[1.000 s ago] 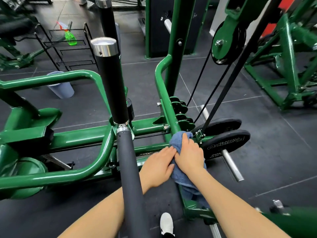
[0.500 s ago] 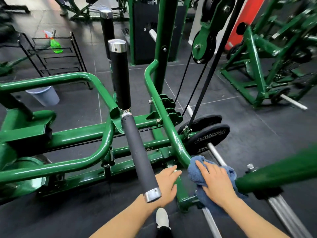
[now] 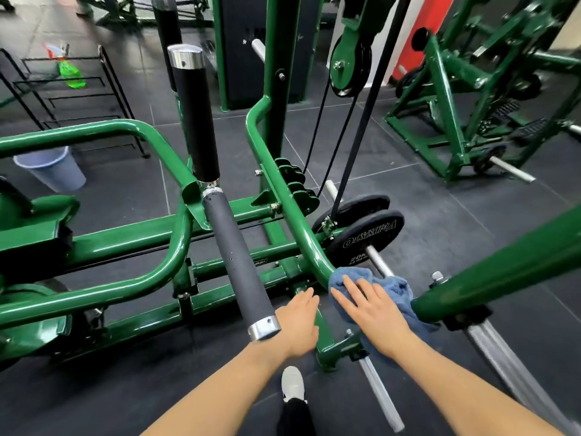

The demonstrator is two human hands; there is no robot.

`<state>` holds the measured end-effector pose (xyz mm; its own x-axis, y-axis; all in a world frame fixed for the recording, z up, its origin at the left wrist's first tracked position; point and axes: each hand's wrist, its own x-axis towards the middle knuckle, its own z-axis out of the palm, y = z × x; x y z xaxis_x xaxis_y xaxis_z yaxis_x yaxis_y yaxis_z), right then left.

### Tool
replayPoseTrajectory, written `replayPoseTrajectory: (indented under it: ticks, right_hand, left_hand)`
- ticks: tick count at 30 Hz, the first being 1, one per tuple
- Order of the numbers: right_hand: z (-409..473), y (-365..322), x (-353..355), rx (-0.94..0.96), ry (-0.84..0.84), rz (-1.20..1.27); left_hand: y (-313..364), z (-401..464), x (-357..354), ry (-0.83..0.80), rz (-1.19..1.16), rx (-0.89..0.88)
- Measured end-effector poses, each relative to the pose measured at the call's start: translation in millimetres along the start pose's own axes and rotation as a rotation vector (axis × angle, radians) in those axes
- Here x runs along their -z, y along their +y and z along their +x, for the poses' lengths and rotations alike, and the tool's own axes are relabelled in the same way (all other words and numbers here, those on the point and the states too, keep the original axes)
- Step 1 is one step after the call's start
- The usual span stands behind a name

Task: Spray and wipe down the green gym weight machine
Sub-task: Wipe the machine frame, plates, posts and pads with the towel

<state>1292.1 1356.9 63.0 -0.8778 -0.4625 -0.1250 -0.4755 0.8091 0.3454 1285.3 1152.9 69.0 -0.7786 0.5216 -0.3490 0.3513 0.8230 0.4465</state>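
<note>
We press our right hand (image 3: 374,313), fingers spread flat, on the blue cloth (image 3: 397,286) at the bend of the green machine (image 3: 289,196). Our left hand (image 3: 298,322) lies open beside it, perhaps touching the frame.

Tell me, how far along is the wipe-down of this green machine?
Midway, as far as I can tell. The right hand presses a blue cloth on the lower end of the curved green bar; the left hand rests beside it. The spray bottle sits on a rack, set aside. Which tubes are already clean, the picture cannot show.
</note>
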Motion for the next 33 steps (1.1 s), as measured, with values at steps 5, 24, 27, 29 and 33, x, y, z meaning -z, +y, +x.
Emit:
replayPoseTrajectory:
  ticks: [5,24,27,29,33]
  right_hand:
    - [15,-1,5,0.181,-0.008,-0.092]
    - [174,7,39,-0.291,-0.027,0.651]
    - [201,19,35,-0.302,-0.044,0.763]
    - [210,27,32,-0.310,-0.061,0.922]
    - [211,44,15,-0.443,-0.066,1.289]
  left_hand:
    - [4,12,8,0.049,-0.094,0.010]
    - [-56,87,76,0.378,-0.342,0.044]
    - [-71,103,87,0.411,-0.301,0.092]
    - [-77,110,93,0.422,-0.283,0.093]
    - [-77,121,97,0.439,-0.289,0.078]
